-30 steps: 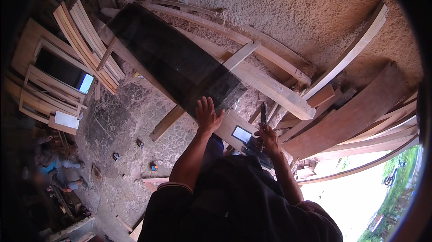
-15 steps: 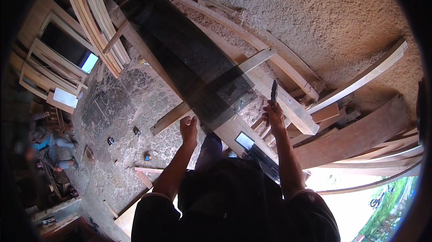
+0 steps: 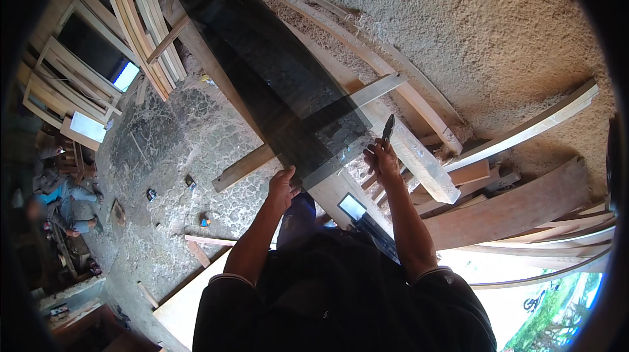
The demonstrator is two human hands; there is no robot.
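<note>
Dark pane (image 3: 265, 67), extending toward 11 o'clock from you. Your right hand (image 3: 384, 161) grasps a dark tool (image 3: 388, 129) pointing toward 12; your left hand (image 3: 282, 191) lies at the pane's near corner, grip indeterminable.

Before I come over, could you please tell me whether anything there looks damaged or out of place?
The floor looks odd: a web of crack-like lines marks it, left of the pane, and a few small objects lie loose on it. The pane shows no clear break, though its dark tint hides detail.
</note>
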